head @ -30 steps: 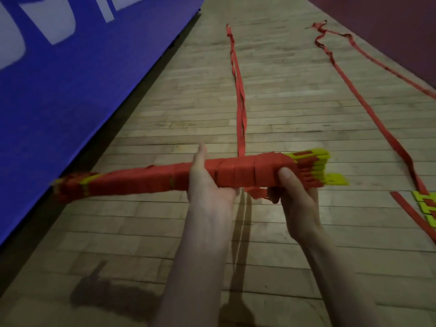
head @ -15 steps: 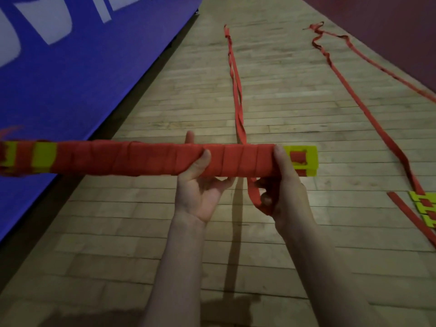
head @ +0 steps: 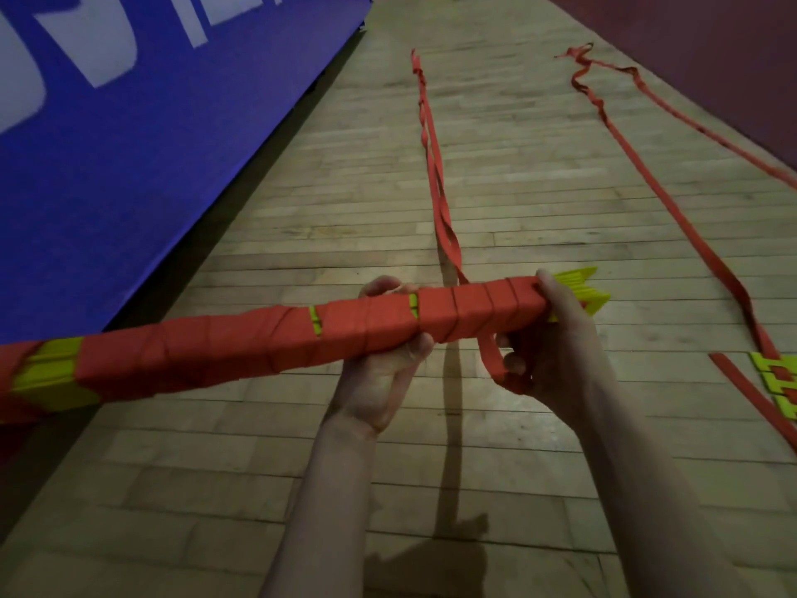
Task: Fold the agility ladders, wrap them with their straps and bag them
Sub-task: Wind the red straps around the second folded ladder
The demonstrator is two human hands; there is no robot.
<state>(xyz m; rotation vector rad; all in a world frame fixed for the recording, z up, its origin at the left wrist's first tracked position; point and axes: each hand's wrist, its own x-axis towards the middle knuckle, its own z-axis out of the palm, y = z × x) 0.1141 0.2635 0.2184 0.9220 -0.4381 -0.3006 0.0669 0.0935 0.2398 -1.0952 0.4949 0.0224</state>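
A folded agility ladder bundle (head: 241,347), yellow rungs wound in red strap, stretches across the view from lower left to right of centre. My left hand (head: 384,373) grips it from below near the middle, fingers curled over the far side. My right hand (head: 547,338) holds the bundle's right end, thumb on top by the yellow rung tips (head: 578,291), and its fingers hold a loop of the red strap (head: 496,364) under the bundle. The loose strap tail (head: 435,166) runs away along the wooden floor.
A second ladder lies on the floor at the right, with yellow rungs (head: 776,381) and long red straps (head: 673,200) trailing far up the boards. A blue mat with white lettering (head: 129,144) slopes along the left. A dark red wall (head: 711,58) borders the right.
The bundle has rolled and tilted, its left end dropping lower. Another strap turn sits near the right end, and my right hand now holds a strap loop beneath it.
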